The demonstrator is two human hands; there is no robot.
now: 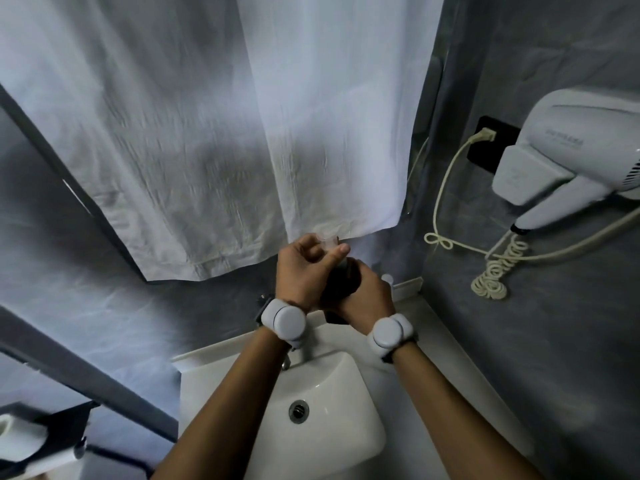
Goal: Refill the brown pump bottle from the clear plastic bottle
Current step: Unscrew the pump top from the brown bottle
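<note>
Brown pump bottle [341, 284] sits above the sink [346, 382], gripped by the right hand [367, 292]; the left hand [303, 268] tips a clear bottle [327, 241] over it. Better to pour slowly, mouths aligned.

No readable text from my feed. Only lettering I can spot is a faint grey line of print on the body of the wall-mounted hair dryer [568, 143], too blurred to make out. There's also a faint embossed mark on its holder [519, 176], unreadable too. I see no labels on anything else.
</note>
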